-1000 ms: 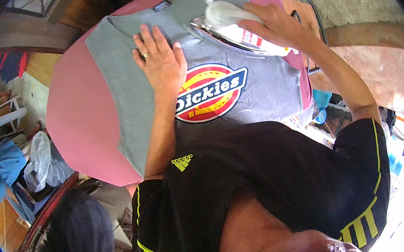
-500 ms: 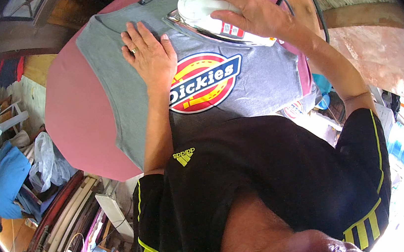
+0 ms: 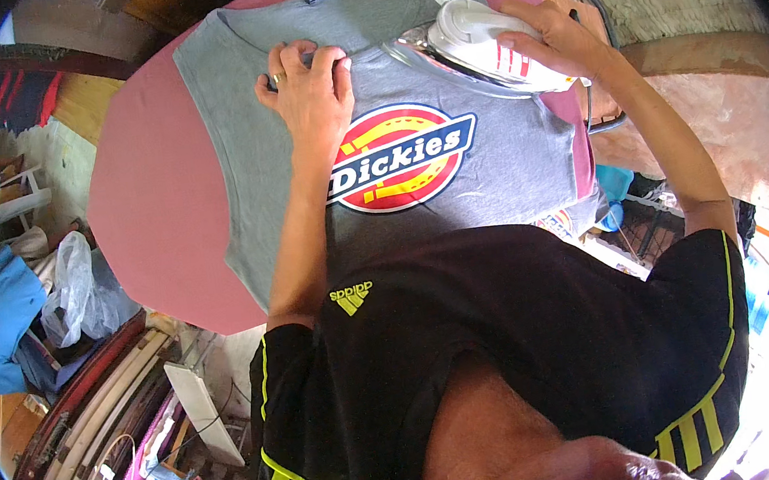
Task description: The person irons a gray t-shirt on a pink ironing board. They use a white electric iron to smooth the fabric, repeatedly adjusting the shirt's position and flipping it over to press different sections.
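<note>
Right hand [image 3: 560, 36] wraps the handle of the white plastic, silver-soled iron [image 3: 473, 33], upper right, while the left hand [image 3: 311, 92] curls on the grey sleeveless cloth shirt [image 3: 249, 137], upper centre, pinch unconfirmed; finger-bunched fabric could crease under the iron.

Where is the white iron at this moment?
In the head view, the white iron is in the upper right, held by the right hand over the grey shirt, above and right of its oval print.
</note>
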Available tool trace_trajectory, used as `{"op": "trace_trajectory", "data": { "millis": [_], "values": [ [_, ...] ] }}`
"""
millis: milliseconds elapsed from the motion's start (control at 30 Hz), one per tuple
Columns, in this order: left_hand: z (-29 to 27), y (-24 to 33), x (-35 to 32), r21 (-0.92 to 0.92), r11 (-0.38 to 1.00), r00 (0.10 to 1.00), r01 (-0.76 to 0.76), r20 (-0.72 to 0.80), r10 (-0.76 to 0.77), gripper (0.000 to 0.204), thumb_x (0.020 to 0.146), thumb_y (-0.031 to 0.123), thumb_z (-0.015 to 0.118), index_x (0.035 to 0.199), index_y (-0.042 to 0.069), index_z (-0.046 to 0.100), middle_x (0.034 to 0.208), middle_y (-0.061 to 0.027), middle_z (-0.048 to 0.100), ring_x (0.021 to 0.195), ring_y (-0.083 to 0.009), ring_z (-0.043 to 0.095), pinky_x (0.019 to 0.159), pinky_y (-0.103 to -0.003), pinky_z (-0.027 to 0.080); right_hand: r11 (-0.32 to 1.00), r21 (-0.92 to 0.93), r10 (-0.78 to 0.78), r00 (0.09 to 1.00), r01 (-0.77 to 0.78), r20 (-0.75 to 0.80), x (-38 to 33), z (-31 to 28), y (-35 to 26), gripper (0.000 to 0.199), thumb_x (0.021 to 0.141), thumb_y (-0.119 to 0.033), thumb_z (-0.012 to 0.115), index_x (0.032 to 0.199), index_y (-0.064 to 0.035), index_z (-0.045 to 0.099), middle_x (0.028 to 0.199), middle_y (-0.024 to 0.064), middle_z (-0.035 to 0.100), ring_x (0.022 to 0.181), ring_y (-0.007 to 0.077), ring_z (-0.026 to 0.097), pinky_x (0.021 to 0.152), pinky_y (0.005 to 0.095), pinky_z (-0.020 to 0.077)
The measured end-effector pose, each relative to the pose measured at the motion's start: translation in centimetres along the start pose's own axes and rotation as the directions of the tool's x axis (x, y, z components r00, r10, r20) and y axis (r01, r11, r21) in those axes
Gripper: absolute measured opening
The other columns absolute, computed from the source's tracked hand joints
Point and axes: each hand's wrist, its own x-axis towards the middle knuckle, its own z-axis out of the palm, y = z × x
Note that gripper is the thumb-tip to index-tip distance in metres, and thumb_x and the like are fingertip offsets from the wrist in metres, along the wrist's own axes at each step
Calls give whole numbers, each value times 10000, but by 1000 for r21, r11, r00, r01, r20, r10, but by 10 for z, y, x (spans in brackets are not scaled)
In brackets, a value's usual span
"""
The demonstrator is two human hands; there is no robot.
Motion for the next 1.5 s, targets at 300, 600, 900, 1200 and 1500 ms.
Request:
{"op": "trace_trajectory", "data": {
  "millis": [300, 600, 900, 1200, 1500],
  "values": [
    [9, -8, 2, -46, 999, 997, -17, -82, 13, 87, 837, 298, 732, 883, 229, 705, 1038, 18, 586, 1147, -249, 496, 977, -578, 279, 991, -109, 96, 980, -77, 176, 22, 6, -7, 381, 992, -374, 609, 1190, -49, 624, 863, 171, 663, 791, 257, 654, 701, 369, 509],
    [3, -6, 4, -48, 999, 997, -21, -76, 18, 75, 842, 300, 731, 877, 239, 708, 1012, 23, 581, 1125, -229, 489, 967, -515, 277, 981, -180, 94, 986, -69, 136, -25, -1, 27, 428, 975, -361, 638, 1256, -40, 606, 1087, 184, 650, 1040, 288, 582, 828, 382, 489],
    [-1, 2, 9, -56, 998, 999, -22, -44, 20, 98, 850, 292, 713, 877, 198, 702, 1027, 6, 585, 1135, -237, 495, 969, -506, 261, 982, -157, 112, 993, -106, 30, -39, -8, 5, 430, 964, -293, 666, 1272, 5, 627, 1157, 202, 682, 958, 279, 660, 834, 374, 523],
    [-3, 3, 7, -23, 1000, 1000, 19, 20, -19, 140, 856, 297, 701, 940, 185, 709, 1069, -11, 574, 1179, -243, 473, 980, -515, 251, 933, -360, -135, 910, -17, -391, 20, 23, 46, 396, 962, -331, 631, 1207, -21, 603, 908, 259, 663, 857, 360, 676, 735, 452, 529],
    [4, 1, 4, 24, 1000, 1000, -7, -4, 7, 144, 862, 344, 685, 943, 226, 686, 1082, -22, 567, 1176, -253, 472, 959, -579, 285, 924, -28, 353, 876, -382, -329, 133, 0, 22, 473, 1023, -386, 435, 1277, -9, 568, 925, 301, 665, 824, 401, 712, 712, 510, 579]
  ]
}}
